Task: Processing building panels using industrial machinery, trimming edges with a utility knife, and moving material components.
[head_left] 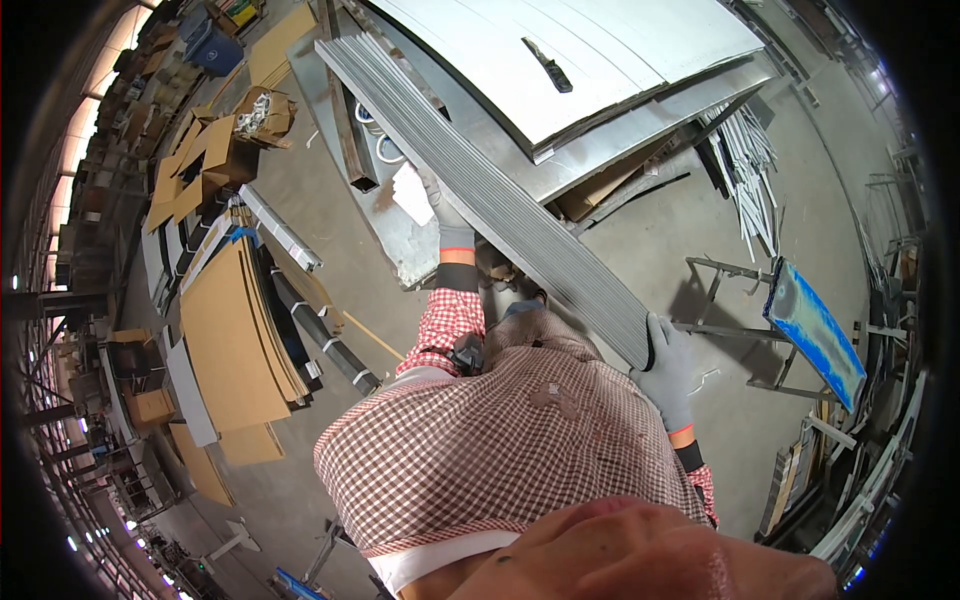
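Observation:
A long stack of thin grey metal strips point(500, 195) runs slantwise across in front of me, from the far left to close by my right side. At its near end my right hand point(665, 372), in a grey glove, is closed around the corner. My left hand point(450, 212), gloved too, grips the left edge of the stack further up, its fingers partly hidden by the strips. Right beside that hand lies a white scrap point(412, 195) on the metal-topped bench point(420, 255). The far part of the stack lies over this bench.
Large white sheets point(620, 50) with a black tool point(548, 66) on top lie on a table ahead. A square steel tube point(350, 140) and tape rolls point(388, 148) are on the bench. Cardboard sheets point(225, 350) stand left; a blue-topped metal stand point(815, 330) is at right.

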`<state>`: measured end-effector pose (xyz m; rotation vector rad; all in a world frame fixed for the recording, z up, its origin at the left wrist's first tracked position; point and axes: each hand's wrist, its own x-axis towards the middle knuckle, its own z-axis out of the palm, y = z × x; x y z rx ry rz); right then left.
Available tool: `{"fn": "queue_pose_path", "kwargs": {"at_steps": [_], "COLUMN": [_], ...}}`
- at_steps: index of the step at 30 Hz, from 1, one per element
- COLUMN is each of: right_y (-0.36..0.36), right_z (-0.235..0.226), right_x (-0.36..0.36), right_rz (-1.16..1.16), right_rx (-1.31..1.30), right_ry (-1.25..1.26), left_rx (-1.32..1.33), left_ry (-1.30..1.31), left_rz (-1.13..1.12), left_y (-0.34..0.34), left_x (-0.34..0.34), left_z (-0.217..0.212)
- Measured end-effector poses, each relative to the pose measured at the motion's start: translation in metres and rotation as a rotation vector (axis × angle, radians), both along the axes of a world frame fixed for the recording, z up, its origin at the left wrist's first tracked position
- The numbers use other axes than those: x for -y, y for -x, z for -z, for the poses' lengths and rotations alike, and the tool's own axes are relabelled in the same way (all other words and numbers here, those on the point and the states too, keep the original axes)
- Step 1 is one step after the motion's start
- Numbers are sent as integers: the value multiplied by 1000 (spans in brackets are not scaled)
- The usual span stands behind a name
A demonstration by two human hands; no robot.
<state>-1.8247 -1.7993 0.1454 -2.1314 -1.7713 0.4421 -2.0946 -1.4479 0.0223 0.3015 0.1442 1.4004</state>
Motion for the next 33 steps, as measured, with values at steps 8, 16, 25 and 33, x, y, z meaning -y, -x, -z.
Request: {"fn": "queue_pose_path", "kwargs": {"at_steps": [8,16,25,33], "right_y": [2,-45,-86,-94], "right_z": [6,60,123,102], "right_x": [18,75,254,234], "right_rz": [-42,46,495,448], "right_rx": [74,-506,-1298,-1077], "right_ry": [-26,261,544,456], "left_rx": [59,-149,-816,-363], "left_ry": [-125,-13,217,398], "left_rz": [26,113,224,298], "left_y": [-6,-46,-138,-131], "left_x": [-11,-17,144,120], "left_z": [-52,-26,38,25]}}
